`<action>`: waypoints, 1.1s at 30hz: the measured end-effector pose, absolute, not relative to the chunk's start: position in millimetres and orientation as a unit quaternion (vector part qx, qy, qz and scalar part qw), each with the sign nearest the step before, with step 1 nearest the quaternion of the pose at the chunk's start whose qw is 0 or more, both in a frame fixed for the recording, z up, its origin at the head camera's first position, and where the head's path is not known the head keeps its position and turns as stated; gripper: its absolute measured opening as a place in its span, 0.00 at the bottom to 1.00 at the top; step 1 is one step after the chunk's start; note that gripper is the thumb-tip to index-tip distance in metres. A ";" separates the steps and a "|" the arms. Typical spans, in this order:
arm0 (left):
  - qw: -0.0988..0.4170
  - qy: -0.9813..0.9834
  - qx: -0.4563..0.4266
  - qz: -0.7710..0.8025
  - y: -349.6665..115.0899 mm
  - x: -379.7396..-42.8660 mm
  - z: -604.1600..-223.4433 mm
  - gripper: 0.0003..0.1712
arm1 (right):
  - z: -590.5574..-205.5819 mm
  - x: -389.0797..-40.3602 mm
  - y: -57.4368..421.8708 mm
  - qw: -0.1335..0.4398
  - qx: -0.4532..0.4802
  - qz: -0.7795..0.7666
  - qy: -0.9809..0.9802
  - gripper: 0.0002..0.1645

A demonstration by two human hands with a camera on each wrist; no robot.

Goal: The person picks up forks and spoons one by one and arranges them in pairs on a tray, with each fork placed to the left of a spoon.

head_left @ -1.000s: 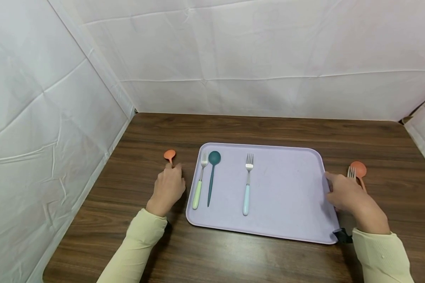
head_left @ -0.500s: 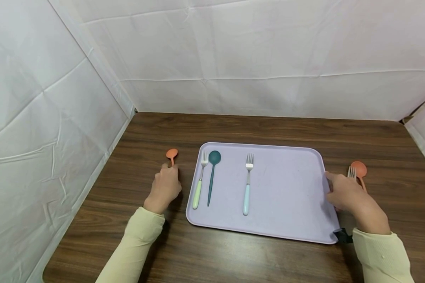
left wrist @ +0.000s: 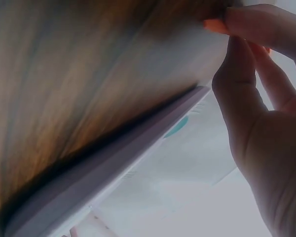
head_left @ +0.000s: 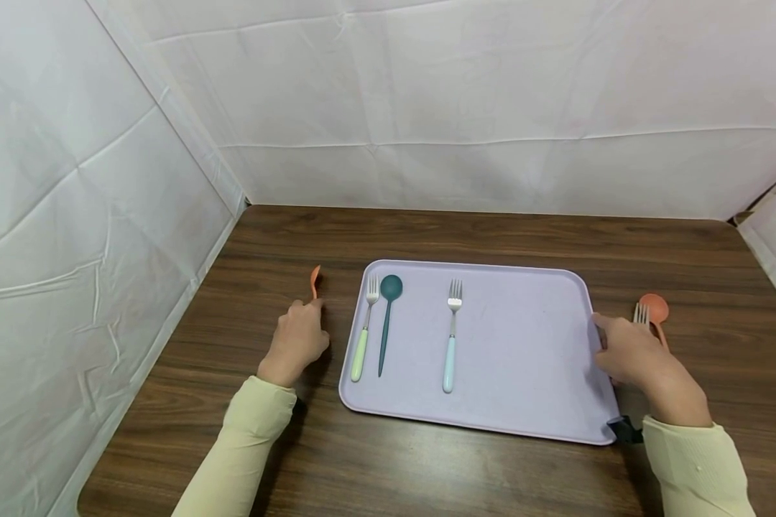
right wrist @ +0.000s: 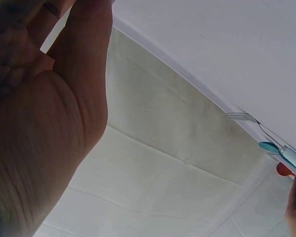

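In the head view my left hand (head_left: 295,336) is left of the lilac tray (head_left: 517,424), pinching an orange spoon (head_left: 314,281) by its handle. The bowl points away from me and shows nearly edge-on. Thumb and fingertips meet on the orange handle (left wrist: 216,25) in the left wrist view. My right hand (head_left: 640,359) holds the tray's right rim; some of its fingers are hidden. On the tray lie a green-handled fork (head_left: 360,352), a dark teal spoon (head_left: 386,323) and a light-blue-handled fork (head_left: 450,352), all with handles toward me.
Beyond my right hand, a second orange spoon (head_left: 655,309) and another fork (head_left: 641,314) lie on the wooden table (head_left: 491,237), partly hidden. White sheeting (head_left: 427,108) rises behind the table and along its sides. Black material (head_left: 625,429) sits by the tray's near right corner.
My left hand has shifted slightly left, and the orange spoon in it has turned from face-up to nearly edge-on. My right hand and the tray stay where they were.
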State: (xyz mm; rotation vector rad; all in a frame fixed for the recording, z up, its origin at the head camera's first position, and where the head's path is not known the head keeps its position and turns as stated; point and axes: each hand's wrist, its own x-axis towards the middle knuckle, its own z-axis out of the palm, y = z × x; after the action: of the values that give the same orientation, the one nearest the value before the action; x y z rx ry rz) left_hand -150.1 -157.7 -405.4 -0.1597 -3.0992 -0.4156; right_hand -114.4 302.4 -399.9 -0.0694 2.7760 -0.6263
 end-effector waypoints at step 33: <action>0.035 -0.982 -0.082 -0.165 -154.8 -140.3 -392.7 0.33 | -398.6 -115.2 302.4 0.142 -0.033 -0.200 0.969 0.39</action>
State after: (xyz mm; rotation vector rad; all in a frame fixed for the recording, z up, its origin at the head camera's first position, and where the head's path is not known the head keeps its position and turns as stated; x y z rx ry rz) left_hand -140.3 -154.8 -392.7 -0.2523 -3.0185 -0.5056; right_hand -115.2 302.4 -398.6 -0.0939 2.7967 -0.5785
